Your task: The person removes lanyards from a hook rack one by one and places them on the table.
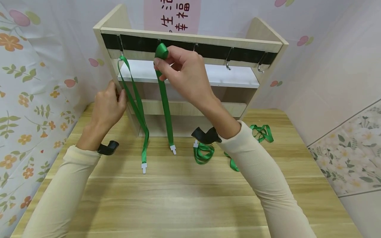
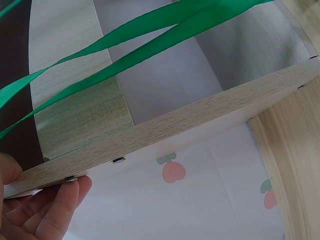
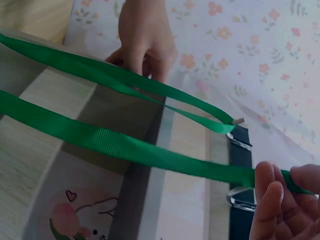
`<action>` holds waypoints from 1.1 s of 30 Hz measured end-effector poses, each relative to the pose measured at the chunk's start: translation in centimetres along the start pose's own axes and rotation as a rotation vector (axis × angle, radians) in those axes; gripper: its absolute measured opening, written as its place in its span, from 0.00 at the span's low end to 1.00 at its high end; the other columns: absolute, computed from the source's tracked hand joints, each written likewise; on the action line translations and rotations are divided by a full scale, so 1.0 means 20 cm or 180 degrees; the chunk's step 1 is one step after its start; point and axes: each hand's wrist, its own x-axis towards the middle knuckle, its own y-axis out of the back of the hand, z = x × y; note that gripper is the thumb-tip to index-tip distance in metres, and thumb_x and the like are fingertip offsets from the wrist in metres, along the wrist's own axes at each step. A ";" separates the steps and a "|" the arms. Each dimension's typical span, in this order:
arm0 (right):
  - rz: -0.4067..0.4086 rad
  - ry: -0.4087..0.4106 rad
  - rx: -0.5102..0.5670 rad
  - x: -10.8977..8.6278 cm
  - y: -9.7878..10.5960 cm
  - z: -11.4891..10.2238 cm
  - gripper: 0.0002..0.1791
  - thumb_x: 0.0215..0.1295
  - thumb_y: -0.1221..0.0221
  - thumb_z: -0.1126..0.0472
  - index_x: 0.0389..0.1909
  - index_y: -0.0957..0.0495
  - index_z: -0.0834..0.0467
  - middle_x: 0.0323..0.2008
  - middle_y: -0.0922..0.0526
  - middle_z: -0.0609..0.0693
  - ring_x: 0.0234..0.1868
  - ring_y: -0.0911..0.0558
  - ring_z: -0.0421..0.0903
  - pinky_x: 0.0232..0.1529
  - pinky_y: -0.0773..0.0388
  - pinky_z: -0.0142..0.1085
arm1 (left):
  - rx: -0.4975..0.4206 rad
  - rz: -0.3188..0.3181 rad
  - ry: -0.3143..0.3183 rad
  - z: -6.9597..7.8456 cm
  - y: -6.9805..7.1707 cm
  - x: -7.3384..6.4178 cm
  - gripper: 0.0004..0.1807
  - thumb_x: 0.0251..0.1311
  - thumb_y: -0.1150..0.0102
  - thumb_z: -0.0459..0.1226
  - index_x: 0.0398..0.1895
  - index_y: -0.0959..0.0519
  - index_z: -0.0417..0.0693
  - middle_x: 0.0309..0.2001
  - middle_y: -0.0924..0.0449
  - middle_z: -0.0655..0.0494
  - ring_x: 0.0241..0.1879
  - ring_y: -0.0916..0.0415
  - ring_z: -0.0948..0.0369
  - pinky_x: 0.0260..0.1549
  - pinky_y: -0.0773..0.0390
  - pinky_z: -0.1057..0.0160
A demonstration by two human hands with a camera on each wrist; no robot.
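My right hand (image 1: 187, 71) pinches a green lanyard (image 1: 165, 105) near its top loop, in front of the second hook of a wooden rack. The strap hangs straight down to a white clip (image 1: 173, 149). In the right wrist view, thumb and fingers squeeze the strap close to a metal hook (image 3: 242, 199). Another green lanyard (image 1: 139, 109) hangs from the leftmost hook (image 1: 121, 46), its white clip (image 1: 144, 168) low in front of the rack. My left hand (image 1: 108, 105) grips the rack's left side panel (image 2: 150, 122), thumb on one face and fingers on the other.
The wooden rack (image 1: 190, 34) stands at the back of the table (image 1: 184, 201), with hooks along a black strip. More green lanyards (image 1: 203, 153) lie coiled on the table, partly behind my right forearm. Another coil (image 1: 262, 133) lies farther right. Walls stand close behind and beside.
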 end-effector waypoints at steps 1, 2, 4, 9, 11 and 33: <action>-0.0082 0.0013 0.0038 -0.01 -0.01 0.00 0.06 0.68 0.41 0.66 0.37 0.18 0.66 0.29 0.15 0.56 0.26 0.16 0.44 0.28 0.26 0.34 | -0.0002 -0.0003 -0.0001 0.00 0.00 0.00 0.13 0.70 0.53 0.34 0.38 0.30 0.27 0.22 0.26 0.36 0.18 0.27 0.45 0.16 0.36 0.58; -0.0170 0.0025 0.0060 -0.02 -0.01 0.01 0.06 0.69 0.41 0.66 0.37 0.18 0.65 0.29 0.15 0.55 0.26 0.17 0.43 0.28 0.25 0.33 | -0.0002 -0.0005 0.0000 0.00 0.00 0.00 0.13 0.70 0.53 0.34 0.38 0.29 0.27 0.22 0.26 0.36 0.18 0.27 0.45 0.16 0.36 0.58; -0.0334 0.0094 0.0092 -0.03 -0.02 0.02 0.06 0.69 0.41 0.67 0.36 0.18 0.65 0.29 0.15 0.55 0.26 0.17 0.41 0.28 0.26 0.34 | -0.0004 -0.0014 0.0008 0.00 0.00 0.00 0.13 0.70 0.53 0.34 0.38 0.29 0.27 0.23 0.26 0.36 0.18 0.27 0.45 0.16 0.35 0.58; -0.0603 -0.0007 0.0076 -0.09 -0.02 0.05 0.08 0.69 0.41 0.64 0.30 0.18 0.61 0.23 0.18 0.50 0.24 0.21 0.39 0.23 0.34 0.33 | 0.0013 -0.0015 0.0004 0.00 0.00 0.00 0.12 0.70 0.53 0.34 0.38 0.29 0.28 0.23 0.25 0.36 0.19 0.26 0.44 0.17 0.35 0.58; -0.0639 -0.0047 0.0045 -0.11 -0.02 0.07 0.10 0.68 0.40 0.64 0.26 0.20 0.59 0.20 0.22 0.48 0.22 0.25 0.40 0.23 0.37 0.32 | 0.0022 -0.0004 -0.0019 0.00 0.00 0.00 0.12 0.70 0.53 0.34 0.37 0.29 0.27 0.22 0.25 0.36 0.18 0.26 0.44 0.17 0.35 0.57; -0.1890 -0.0548 0.0419 -0.25 0.22 0.27 0.13 0.68 0.40 0.63 0.22 0.25 0.59 0.19 0.29 0.51 0.20 0.33 0.46 0.24 0.38 0.34 | 0.0003 -0.0001 0.0018 0.01 0.00 0.00 0.12 0.70 0.54 0.33 0.35 0.30 0.28 0.22 0.26 0.36 0.18 0.27 0.45 0.17 0.35 0.59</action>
